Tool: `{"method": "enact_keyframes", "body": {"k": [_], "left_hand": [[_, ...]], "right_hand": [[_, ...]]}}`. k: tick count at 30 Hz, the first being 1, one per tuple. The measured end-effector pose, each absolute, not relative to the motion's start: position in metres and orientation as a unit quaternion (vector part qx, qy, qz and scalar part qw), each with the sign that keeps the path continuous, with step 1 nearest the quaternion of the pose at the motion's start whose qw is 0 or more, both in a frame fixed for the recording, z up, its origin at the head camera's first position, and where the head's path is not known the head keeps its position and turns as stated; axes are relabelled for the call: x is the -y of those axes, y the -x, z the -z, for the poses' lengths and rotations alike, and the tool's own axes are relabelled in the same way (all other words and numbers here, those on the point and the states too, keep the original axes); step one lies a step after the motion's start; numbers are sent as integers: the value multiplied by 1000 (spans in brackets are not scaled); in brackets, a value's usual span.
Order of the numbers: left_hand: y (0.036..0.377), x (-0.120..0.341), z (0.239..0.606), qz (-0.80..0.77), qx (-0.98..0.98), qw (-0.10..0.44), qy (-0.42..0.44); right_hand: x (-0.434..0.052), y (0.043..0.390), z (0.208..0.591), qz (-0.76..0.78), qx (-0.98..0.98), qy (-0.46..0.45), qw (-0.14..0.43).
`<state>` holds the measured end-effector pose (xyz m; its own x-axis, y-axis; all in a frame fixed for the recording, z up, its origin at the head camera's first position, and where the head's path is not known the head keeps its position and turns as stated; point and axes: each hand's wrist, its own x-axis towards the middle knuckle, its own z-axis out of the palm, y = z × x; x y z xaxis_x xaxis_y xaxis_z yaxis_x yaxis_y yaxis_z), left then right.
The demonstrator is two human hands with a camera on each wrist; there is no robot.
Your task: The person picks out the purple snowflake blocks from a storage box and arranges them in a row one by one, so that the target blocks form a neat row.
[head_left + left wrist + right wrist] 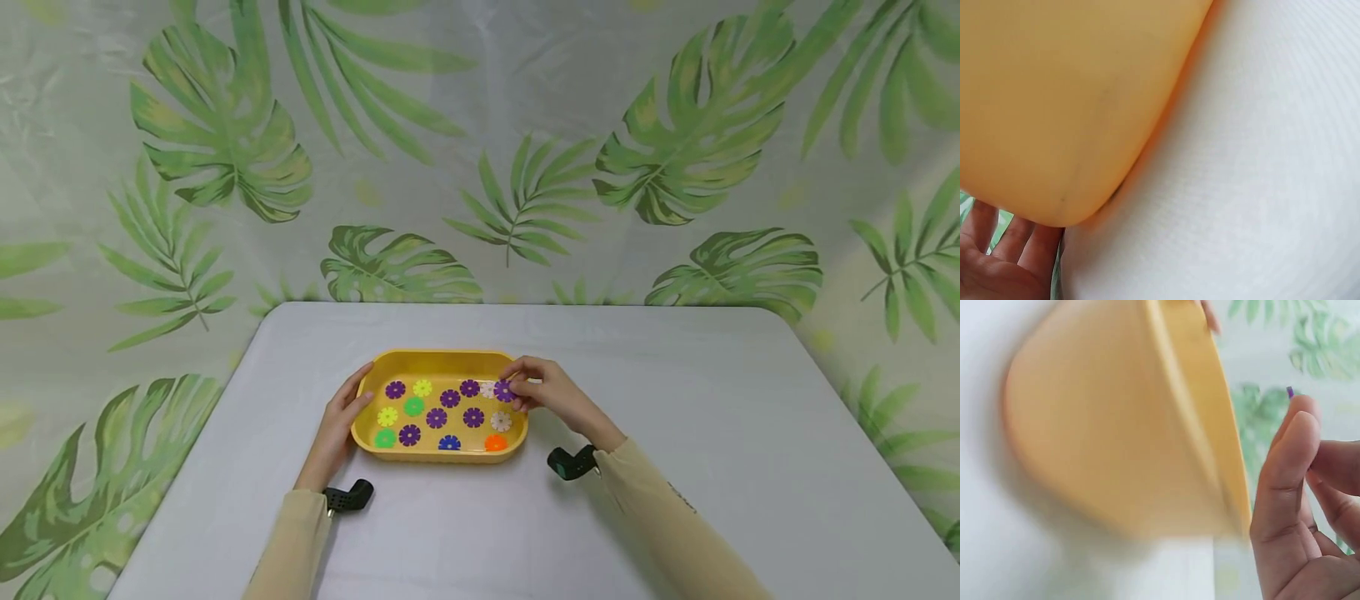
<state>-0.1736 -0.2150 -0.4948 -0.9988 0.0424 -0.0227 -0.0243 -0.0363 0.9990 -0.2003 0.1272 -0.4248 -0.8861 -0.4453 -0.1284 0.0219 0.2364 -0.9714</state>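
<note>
A yellow tray (pixel 372 370) lies on the white table (pixel 675 400) and holds several flower-shaped discs in purple, green, yellow, white, blue and orange. My left hand (pixel 347 410) rests against the tray's left wall with straight fingers; the left wrist view shows the tray wall (pixel 1066 106) and my fingers (pixel 1016 250) under it. My right hand (pixel 534 390) is over the tray's right far corner and pinches a purple disc (pixel 504 391). In the right wrist view the tray's outside (pixel 1116 425) fills the left, and a purple edge (pixel 1290 392) peeks above my fingertips (pixel 1297 425).
A leaf-patterned cloth (pixel 480 150) hangs behind and around the table. Black wrist camera mounts (pixel 348 497) (pixel 570 462) sit near both sleeves. Bare tabletop lies right, left and in front of the tray.
</note>
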Motion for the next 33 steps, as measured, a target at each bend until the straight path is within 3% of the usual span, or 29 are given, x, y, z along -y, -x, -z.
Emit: {"method": "enact_keyframes", "body": {"k": [8,15,25,33], "left_hand": [[173,215,495,-716,-698,25,2],[173,215,495,-716,-698,23,-1],[174,214,496,-720,-694,22,-6],[174,215,495,-716,-697,22,-4]], "right_hand": [[-194,207,447,589,-791,74,144],[-219,207,466,559,-818,25,138],[-218,208,468,471,-876,30,100],[-175,202,437,576,-808,71,100]]}}
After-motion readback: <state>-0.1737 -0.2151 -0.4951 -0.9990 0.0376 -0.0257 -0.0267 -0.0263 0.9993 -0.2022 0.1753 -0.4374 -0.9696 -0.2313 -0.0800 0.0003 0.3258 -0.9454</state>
